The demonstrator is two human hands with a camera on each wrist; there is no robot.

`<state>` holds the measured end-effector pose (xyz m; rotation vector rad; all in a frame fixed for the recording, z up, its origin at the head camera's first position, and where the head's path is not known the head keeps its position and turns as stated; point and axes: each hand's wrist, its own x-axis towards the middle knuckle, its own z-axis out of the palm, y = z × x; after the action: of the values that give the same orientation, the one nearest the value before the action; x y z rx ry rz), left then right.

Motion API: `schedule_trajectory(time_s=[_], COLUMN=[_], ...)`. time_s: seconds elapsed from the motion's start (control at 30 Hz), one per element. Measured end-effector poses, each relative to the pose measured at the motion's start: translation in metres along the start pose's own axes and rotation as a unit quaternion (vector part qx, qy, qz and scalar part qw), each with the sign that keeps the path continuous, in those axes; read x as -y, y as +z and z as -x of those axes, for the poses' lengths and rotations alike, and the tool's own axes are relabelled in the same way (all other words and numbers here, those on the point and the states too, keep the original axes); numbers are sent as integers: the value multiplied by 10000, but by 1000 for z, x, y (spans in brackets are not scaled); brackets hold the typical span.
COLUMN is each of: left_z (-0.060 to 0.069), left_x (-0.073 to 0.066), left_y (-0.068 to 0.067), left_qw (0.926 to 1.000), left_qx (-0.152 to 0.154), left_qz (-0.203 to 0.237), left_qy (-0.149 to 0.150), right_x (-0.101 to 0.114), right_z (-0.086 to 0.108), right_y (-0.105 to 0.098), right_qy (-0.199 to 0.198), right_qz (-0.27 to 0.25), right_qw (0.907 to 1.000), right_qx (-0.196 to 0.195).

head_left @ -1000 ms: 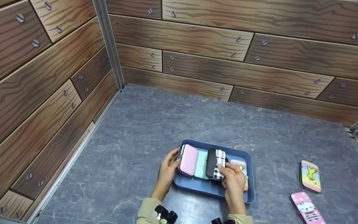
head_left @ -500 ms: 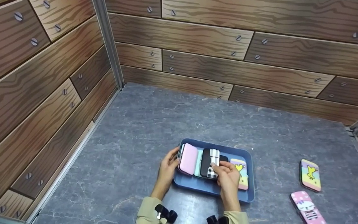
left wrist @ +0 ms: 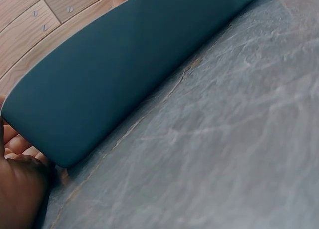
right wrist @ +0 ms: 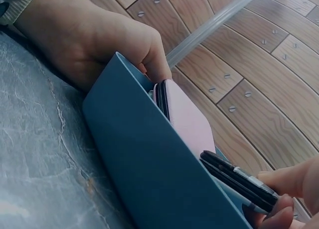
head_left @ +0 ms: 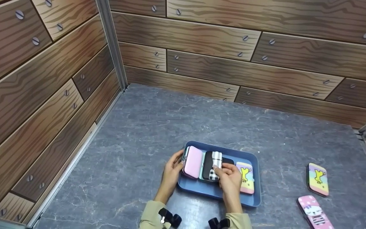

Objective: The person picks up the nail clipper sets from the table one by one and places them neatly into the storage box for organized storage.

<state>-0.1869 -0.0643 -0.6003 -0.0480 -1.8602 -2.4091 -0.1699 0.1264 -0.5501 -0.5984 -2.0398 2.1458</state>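
Note:
A blue tray (head_left: 199,187) holds several small flat cases. At its left end my left hand (head_left: 170,173) grips the wall, thumb over the rim and fingers outside, as the right wrist view also shows. Just inside that end leans a pink case (head_left: 193,162). Between thumb and fingers, my right hand (head_left: 229,178) pinches a black case with a plaid band (head_left: 207,165). This case sits over a mint case (head_left: 201,175), which is mostly hidden. Behind my right fingers a black item (head_left: 228,161) shows in part. A pastel case with a yellow figure (head_left: 246,178) lies at the tray's right end.
Right of the tray, a second pastel case (head_left: 318,179) and a pink cat-print case (head_left: 315,211) lie on the grey marbled surface (head_left: 138,127). Wood-print walls (head_left: 202,60) stand at the back and left.
My right hand has moved left with the black plaid case, covering more of the mint case. The pastel case in the tray is now less hidden. My left hand stays put.

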Motion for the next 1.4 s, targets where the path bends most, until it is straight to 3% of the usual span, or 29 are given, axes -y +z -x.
schedule_trajectory(time_s=[0.37,0.57,0.67,0.9,1.4], left_z=[0,0,0,1,0], left_x=[0,1,1,1,2], left_y=[0,-1,-1,-1,-1], left_qw=[10000,10000,9999,9999,9998], left_qx=[24,-3,-4,75,15], left_qz=[-1,52,102,16,172], left_qy=[11,29,40,66,41], right_x=[-3,-4,-5,-8,-9], right_z=[-3,-4,-3,-1,1], right_y=[5,6,5,3,0], right_qy=[-3,-248,-531,-1172,-1128], right_qz=[469,733,1076,1980,1846], right_qw=[9988,9969,9926,9724,9761], right_qx=[-114,-168,-211,-389,-227])
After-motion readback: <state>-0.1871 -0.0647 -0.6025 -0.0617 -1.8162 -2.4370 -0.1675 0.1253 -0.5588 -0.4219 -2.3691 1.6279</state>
